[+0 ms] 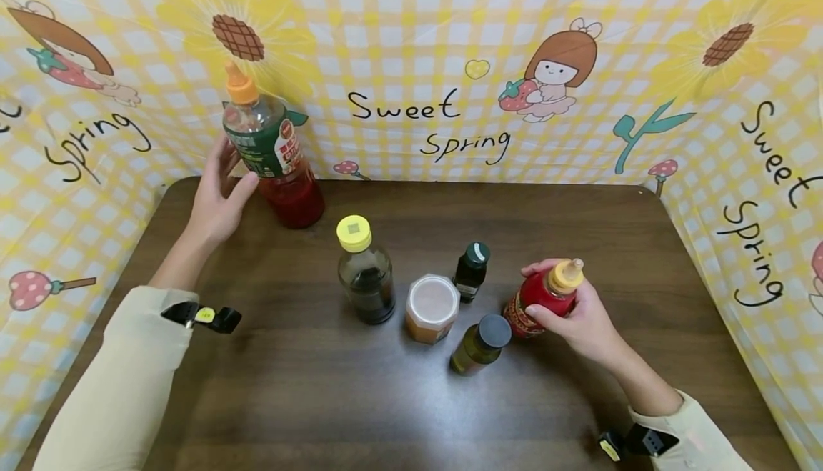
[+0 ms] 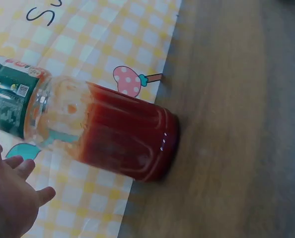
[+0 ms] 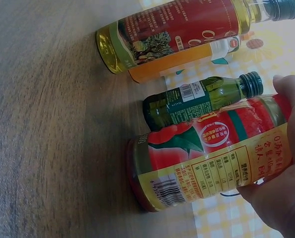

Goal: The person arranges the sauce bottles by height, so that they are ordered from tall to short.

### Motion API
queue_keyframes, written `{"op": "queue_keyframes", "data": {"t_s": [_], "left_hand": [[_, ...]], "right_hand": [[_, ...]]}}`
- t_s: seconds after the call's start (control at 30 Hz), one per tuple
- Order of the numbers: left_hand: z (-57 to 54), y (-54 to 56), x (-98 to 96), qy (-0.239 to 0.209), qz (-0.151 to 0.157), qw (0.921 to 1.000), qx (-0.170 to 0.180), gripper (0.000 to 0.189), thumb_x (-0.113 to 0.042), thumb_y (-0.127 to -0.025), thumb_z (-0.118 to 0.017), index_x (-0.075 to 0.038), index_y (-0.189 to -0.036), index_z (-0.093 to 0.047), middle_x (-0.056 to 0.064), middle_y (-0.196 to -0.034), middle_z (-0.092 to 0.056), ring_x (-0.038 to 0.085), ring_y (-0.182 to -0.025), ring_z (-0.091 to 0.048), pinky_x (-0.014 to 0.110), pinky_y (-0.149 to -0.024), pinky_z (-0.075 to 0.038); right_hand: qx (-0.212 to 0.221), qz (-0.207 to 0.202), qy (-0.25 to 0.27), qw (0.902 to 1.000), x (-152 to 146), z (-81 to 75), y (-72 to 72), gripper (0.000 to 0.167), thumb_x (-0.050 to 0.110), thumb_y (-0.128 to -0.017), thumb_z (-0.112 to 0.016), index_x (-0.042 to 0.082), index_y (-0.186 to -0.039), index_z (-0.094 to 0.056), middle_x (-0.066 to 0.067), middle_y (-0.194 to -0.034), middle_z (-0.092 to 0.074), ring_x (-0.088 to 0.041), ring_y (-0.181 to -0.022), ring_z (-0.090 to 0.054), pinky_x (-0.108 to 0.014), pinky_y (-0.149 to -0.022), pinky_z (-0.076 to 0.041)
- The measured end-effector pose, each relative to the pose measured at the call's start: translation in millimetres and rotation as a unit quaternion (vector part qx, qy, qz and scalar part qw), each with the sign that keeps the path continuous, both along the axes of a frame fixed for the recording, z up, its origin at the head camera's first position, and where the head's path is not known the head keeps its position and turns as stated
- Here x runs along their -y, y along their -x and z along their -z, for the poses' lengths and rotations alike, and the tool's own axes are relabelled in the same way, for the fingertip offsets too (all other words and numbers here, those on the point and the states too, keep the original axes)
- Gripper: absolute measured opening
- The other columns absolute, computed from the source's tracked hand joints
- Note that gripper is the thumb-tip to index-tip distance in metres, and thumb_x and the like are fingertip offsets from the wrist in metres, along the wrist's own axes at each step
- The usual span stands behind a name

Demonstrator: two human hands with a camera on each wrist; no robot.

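At the back left of the table stands a tall squeeze bottle [image 1: 297,196] of red sauce with an orange nozzle cap and green label. My left hand [image 1: 225,196] is beside its upper part, thumb near the label and other fingers partly behind it. The left wrist view shows those fingers [image 2: 47,195] spread out next to the sauce bottle [image 2: 130,131]. On the right, my right hand [image 1: 594,324] grips a ketchup bottle [image 1: 534,296] with a yellow cap, thumb on the near side. Its tomato label [image 3: 202,153] faces the right wrist camera, base close to the tabletop.
Mid-table stand a dark-liquid bottle [image 1: 368,285] with a yellow cap, a faceted jar [image 1: 432,306] with a pale lid, a small dark green bottle [image 1: 471,274] and an oil bottle [image 1: 472,353] near the ketchup. A checked cloth [image 1: 398,42] walls the table's back and sides.
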State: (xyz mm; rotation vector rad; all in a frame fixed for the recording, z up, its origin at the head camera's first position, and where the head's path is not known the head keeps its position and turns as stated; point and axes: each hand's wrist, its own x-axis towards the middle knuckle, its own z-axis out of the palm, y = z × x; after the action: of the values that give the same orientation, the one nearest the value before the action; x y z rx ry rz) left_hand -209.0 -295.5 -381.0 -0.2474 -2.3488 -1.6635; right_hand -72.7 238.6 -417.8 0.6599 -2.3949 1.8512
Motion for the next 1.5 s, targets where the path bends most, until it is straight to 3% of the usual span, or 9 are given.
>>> {"op": "queue_keyframes", "data": {"t_s": [0.2, 0.47, 0.6, 0.7, 0.87, 1.07, 1.27, 1.5], "left_hand": [[3.6, -33.0, 10.1, 0.021, 0.004, 0.9998, 0.001, 0.070, -0.015, -0.104, -0.051, -0.006, -0.162, -0.014, 0.024, -0.164, -0.020, 0.031, -0.152, -0.023, 0.040, -0.124, -0.015], [-1.5, -69.8, 5.4, 0.029, 0.053, 0.9979, -0.024, 0.064, -0.005, -0.103, -0.048, -0.004, -0.161, -0.021, 0.016, -0.164, -0.026, 0.017, -0.149, -0.027, 0.019, -0.116, -0.023], [-6.1, -81.2, -3.7, 0.029, 0.084, 0.9946, -0.055, 0.064, 0.002, -0.100, -0.050, -0.003, -0.159, -0.027, 0.010, -0.162, -0.033, 0.019, -0.148, -0.030, 0.019, -0.113, -0.029], [-8.0, -85.4, -11.0, 0.032, 0.119, 0.9881, -0.091, 0.065, 0.005, -0.097, -0.053, -0.001, -0.158, -0.029, 0.008, -0.160, -0.037, 0.021, -0.147, -0.032, 0.021, -0.112, -0.031], [-15.1, -91.5, -27.7, 0.039, 0.176, 0.9772, -0.111, 0.068, 0.000, -0.096, -0.061, 0.002, -0.157, -0.030, 0.010, -0.160, -0.037, 0.022, -0.147, -0.034, 0.025, -0.114, -0.032], [-24.6, -97.1, -50.9, 0.063, 0.229, 0.9663, -0.099, 0.074, -0.005, -0.096, -0.065, -0.003, -0.159, -0.028, 0.010, -0.162, -0.035, 0.024, -0.148, -0.033, 0.028, -0.117, -0.029], [-26.1, -93.6, -69.3, 0.065, 0.259, 0.9611, -0.069, 0.078, -0.008, -0.094, -0.068, -0.010, -0.161, -0.027, 0.007, -0.162, -0.034, 0.027, -0.148, -0.034, 0.032, -0.117, -0.031], [-22.1, -88.4, -90.1, 0.065, 0.287, 0.9535, -0.063, 0.082, -0.020, -0.094, -0.073, -0.011, -0.161, -0.027, 0.006, -0.163, -0.034, 0.026, -0.148, -0.034, 0.033, -0.117, -0.030]], "right_hand": [[0.000, -0.005, 0.003, 1.0000, 1, 0.6, 0.3, 0.054, -0.018, -0.080, -0.070, -0.003, -0.129, -0.052, -0.020, -0.127, -0.062, -0.015, -0.116, -0.061, -0.022, -0.096, -0.049], [-0.002, -0.005, 0.005, 1.0000, 0, 1.4, -0.3, 0.055, -0.019, -0.080, -0.070, -0.004, -0.129, -0.052, -0.019, -0.126, -0.062, -0.020, -0.116, -0.061, -0.022, -0.096, -0.049], [-0.002, -0.008, 0.012, 0.9999, -1, 1.4, -0.9, 0.054, -0.020, -0.080, -0.070, -0.005, -0.129, -0.051, -0.014, -0.127, -0.063, -0.021, -0.116, -0.061, -0.022, -0.096, -0.049], [-0.003, -0.010, 0.017, 0.9998, -1, 1.3, -1.0, 0.054, -0.020, -0.080, -0.069, -0.006, -0.128, -0.051, -0.008, -0.127, -0.064, -0.019, -0.116, -0.061, -0.021, -0.096, -0.049], [-0.007, -0.008, 0.016, 0.9998, 0, 1.5, -0.8, 0.054, -0.021, -0.080, -0.069, -0.005, -0.128, -0.051, -0.006, -0.127, -0.065, -0.021, -0.116, -0.061, -0.021, -0.096, -0.049], [-0.005, -0.005, 0.012, 0.9999, -1, 1.2, -0.5, 0.054, -0.020, -0.080, -0.069, -0.005, -0.129, -0.052, -0.007, -0.127, -0.064, -0.018, -0.117, -0.061, -0.022, -0.096, -0.049], [-0.005, -0.005, 0.012, 0.9999, 0, 1.0, -0.4, 0.054, -0.020, -0.080, -0.070, -0.005, -0.128, -0.052, -0.005, -0.127, -0.065, -0.019, -0.117, -0.061, -0.021, -0.097, -0.049], [-0.005, -0.007, 0.015, 0.9998, 1, 0.4, -0.3, 0.053, -0.020, -0.080, -0.069, -0.005, -0.128, -0.052, -0.020, -0.126, -0.062, -0.018, -0.117, -0.061, -0.022, -0.097, -0.049]]}}
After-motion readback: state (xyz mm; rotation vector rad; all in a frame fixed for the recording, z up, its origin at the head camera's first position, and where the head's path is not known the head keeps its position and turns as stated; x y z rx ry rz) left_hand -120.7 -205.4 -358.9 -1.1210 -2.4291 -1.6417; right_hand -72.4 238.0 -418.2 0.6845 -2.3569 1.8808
